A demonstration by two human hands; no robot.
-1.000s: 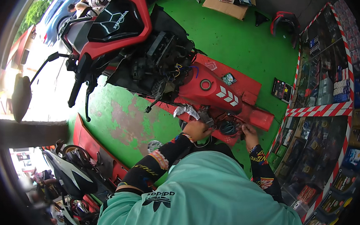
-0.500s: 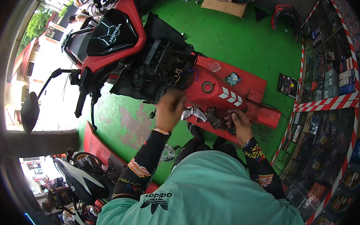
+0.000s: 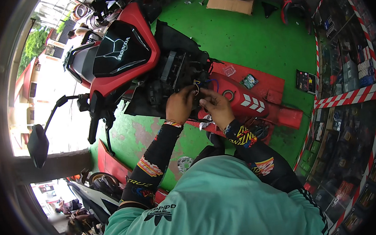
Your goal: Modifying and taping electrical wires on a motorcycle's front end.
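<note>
A red and black motorcycle (image 3: 121, 57) stands in front of me with its front panels off and dark inner parts exposed. My left hand (image 3: 179, 105) and my right hand (image 3: 215, 107) meet at a bundle of coloured wires (image 3: 201, 85) hanging from the open front. Both hands pinch at these wires with fingers curled; the fingertips partly hide what they grip. Patterned black sleeves cover both forearms.
A red lift platform (image 3: 255, 99) lies under the bike on the green floor (image 3: 252, 41). A cardboard box (image 3: 228, 2) sits at the back. Shelves of parts behind red-white striped edging (image 3: 344, 96) fill the right. A mirror (image 3: 38, 144) sticks out left.
My view has risen and come closer to the bike's front. Both hands have left the red platform and moved up and together at the wire bundle.
</note>
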